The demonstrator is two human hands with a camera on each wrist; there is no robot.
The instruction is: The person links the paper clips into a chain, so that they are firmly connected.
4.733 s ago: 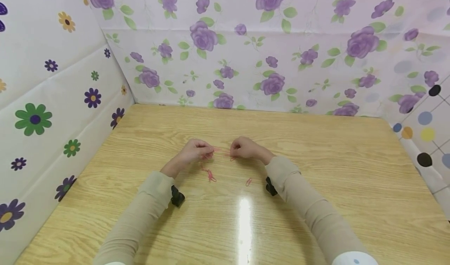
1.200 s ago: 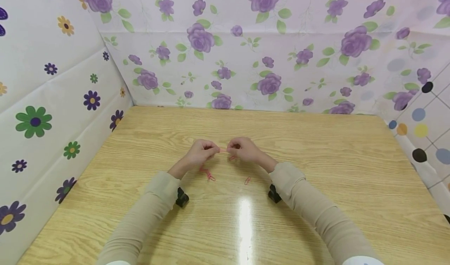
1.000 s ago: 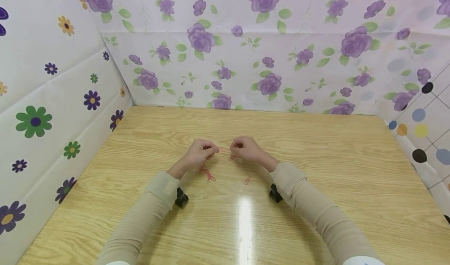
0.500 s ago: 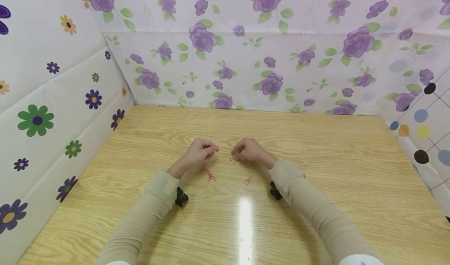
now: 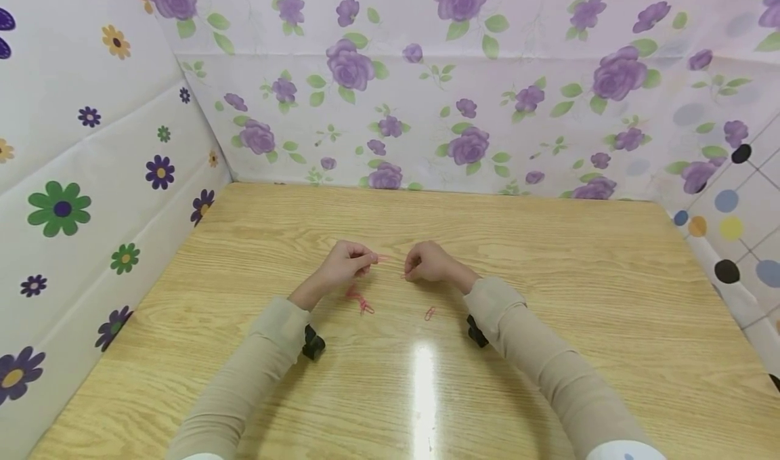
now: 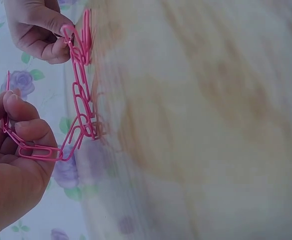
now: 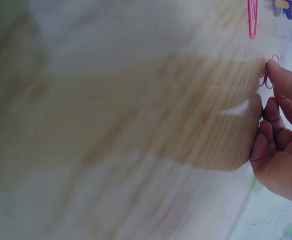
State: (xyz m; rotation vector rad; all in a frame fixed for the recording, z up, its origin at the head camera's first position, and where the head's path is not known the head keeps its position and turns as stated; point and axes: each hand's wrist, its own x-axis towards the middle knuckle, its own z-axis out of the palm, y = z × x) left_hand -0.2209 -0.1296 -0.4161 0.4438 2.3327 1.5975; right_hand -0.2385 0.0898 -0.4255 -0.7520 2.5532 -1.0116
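Note:
My left hand pinches a pink paper clip whose tip juts out to the right. From these fingers a chain of linked pink paper clips hangs down, and its lower part rests on the wooden table. My right hand, a short way to the right, is low at the tabletop. In the right wrist view, thumb and fingertip pinch another pink paper clip, mostly hidden by the fingers in the head view. The two hands are apart.
One loose pink paper clip lies on the table, nearer the body than the right hand. Flowered sheets stand behind and at both sides. Black wrist devices sit under the sleeves.
The right hand has let go of the clip at the left fingertips, moved slightly right and down, and taken hold of a loose clip on the table. The left hand has hardly moved.

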